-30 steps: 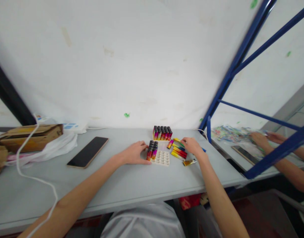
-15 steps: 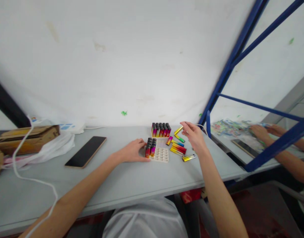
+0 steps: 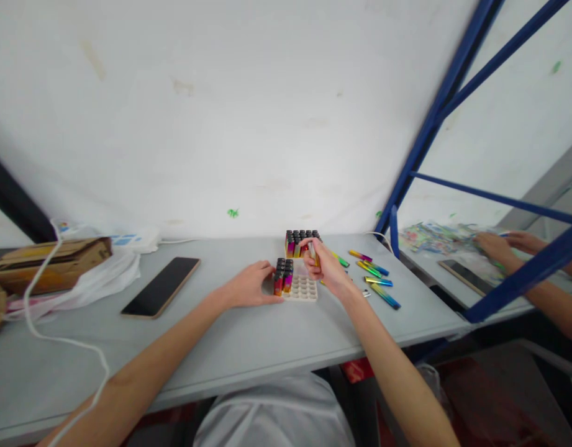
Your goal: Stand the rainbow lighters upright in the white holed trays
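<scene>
My left hand (image 3: 256,284) lies at the left side of a white tray with round holes (image 3: 304,288), thumb and fingers spread around its edge. Black-topped lighters (image 3: 284,276) stand upright in the tray's left columns. My right hand (image 3: 323,264) is above the tray's right side, its fingers closed on a yellow lighter (image 3: 316,256). Behind it stands a full block of black-topped lighters (image 3: 294,242), partly covered by that hand. Several loose coloured lighters (image 3: 379,281) lie on the table to the right.
A phone (image 3: 162,287) lies on the table (image 3: 211,347) at left, near a cardboard box (image 3: 53,261), a plastic bag (image 3: 120,273) and a white cable (image 3: 64,337). Blue frame bars (image 3: 418,149) rise at right; beyond them are another person's hands (image 3: 500,248) and a second phone (image 3: 463,277).
My right hand has moved left from the loose lighters to the tray, now with a yellow lighter. The loose lighters lie differently, spread farther right. My left hand has stayed in place.
</scene>
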Demonstrator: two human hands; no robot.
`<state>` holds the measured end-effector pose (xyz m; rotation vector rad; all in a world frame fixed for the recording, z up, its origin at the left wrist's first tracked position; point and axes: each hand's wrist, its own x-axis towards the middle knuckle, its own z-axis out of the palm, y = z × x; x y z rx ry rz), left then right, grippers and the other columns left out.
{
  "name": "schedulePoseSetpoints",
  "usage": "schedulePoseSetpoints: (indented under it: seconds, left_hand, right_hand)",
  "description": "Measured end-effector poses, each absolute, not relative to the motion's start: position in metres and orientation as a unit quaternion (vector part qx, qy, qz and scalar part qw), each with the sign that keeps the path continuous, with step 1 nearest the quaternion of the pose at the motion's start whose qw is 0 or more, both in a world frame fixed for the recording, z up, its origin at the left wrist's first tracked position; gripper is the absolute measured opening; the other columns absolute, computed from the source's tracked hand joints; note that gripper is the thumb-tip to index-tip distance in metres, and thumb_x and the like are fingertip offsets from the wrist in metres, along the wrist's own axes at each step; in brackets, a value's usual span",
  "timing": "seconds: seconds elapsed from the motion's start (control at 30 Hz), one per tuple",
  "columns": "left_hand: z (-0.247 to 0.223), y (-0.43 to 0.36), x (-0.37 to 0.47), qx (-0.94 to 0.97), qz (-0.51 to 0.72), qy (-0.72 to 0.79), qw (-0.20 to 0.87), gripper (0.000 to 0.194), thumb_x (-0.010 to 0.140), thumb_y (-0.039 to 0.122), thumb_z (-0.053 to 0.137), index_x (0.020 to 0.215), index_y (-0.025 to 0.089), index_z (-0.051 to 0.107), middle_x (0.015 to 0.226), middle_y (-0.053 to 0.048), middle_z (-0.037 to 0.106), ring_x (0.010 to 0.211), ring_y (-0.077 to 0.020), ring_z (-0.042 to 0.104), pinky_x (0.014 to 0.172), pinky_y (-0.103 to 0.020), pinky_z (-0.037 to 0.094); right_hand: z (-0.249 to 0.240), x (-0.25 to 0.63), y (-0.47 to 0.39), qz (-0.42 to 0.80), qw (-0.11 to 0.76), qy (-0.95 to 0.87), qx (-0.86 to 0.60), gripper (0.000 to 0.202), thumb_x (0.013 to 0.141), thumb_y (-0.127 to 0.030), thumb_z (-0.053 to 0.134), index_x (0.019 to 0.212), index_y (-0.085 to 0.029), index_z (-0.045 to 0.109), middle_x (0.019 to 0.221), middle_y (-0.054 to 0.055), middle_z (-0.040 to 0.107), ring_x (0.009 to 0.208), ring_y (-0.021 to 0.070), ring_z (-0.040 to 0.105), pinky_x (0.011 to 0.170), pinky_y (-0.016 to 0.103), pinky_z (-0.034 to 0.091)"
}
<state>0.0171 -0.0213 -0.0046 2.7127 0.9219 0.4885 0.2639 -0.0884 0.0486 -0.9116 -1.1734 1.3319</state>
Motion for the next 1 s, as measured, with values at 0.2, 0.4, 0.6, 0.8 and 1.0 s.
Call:
schedulePoseSetpoints:
  seconds: [0.2, 0.4, 0.6, 0.8, 1.0]
  left_hand:
    - [-0.010, -0.017, 0.019, 0.914, 0.181, 0.352, 0.085, 0.056, 0.084, 0.073, 0.078, 0.105, 0.021, 0.072, 0.108, -0.014, 0.071, 0.103, -0.0365, 0.069, 0.094, -0.046, 0.055]
    - [-0.015, -0.014, 0.018, 0.909, 0.185, 0.368, 0.067, 0.056, 0.087, 0.075, 0.074, 0.105, 0.022, 0.071, 0.108, -0.014, 0.070, 0.102, -0.0360, 0.068, 0.093, -0.047, 0.055]
    - [-0.018, -0.012, 0.019, 0.906, 0.193, 0.370, 0.076, 0.058, 0.086, 0.075, 0.075, 0.107, 0.021, 0.072, 0.108, -0.014, 0.070, 0.102, -0.0353, 0.068, 0.092, -0.046, 0.055]
    - [-0.018, -0.009, 0.018, 0.910, 0.194, 0.357, 0.087, 0.059, 0.085, 0.076, 0.077, 0.107, 0.021, 0.072, 0.107, -0.013, 0.069, 0.101, -0.0342, 0.068, 0.094, -0.046, 0.056]
    - [-0.017, -0.009, 0.017, 0.910, 0.204, 0.349, 0.092, 0.061, 0.085, 0.076, 0.076, 0.111, 0.021, 0.073, 0.106, -0.012, 0.069, 0.100, -0.0329, 0.068, 0.092, -0.043, 0.056]
  right_hand:
    - [0.035, 0.259, -0.080, 0.542, 0.552, -0.432, -0.464, 0.070, 0.090, -0.088, 0.056, 0.066, -0.027, 0.035, 0.054, -0.010, 0.018, 0.047, 0.0085, 0.009, 0.044, 0.024, 0.008]
    - [0.028, 0.252, -0.078, 0.558, 0.506, -0.430, -0.498, 0.057, 0.098, -0.069, 0.045, 0.063, -0.028, 0.029, 0.051, -0.009, 0.019, 0.045, 0.0100, 0.009, 0.043, 0.026, 0.008]
    - [0.025, 0.255, -0.079, 0.551, 0.493, -0.452, -0.499, 0.052, 0.099, -0.064, 0.043, 0.063, -0.027, 0.035, 0.053, -0.008, 0.021, 0.047, 0.0106, 0.010, 0.045, 0.027, 0.011]
    - [0.027, 0.259, -0.076, 0.500, 0.501, -0.545, -0.450, 0.066, 0.091, -0.089, 0.056, 0.088, -0.024, 0.063, 0.065, -0.006, 0.043, 0.052, 0.0125, 0.035, 0.051, 0.027, 0.028]
    - [0.038, 0.277, -0.082, 0.333, 0.420, -0.734, -0.417, 0.058, 0.096, -0.080, 0.064, 0.091, -0.023, 0.074, 0.089, 0.004, 0.066, 0.087, 0.0213, 0.062, 0.080, 0.033, 0.052]
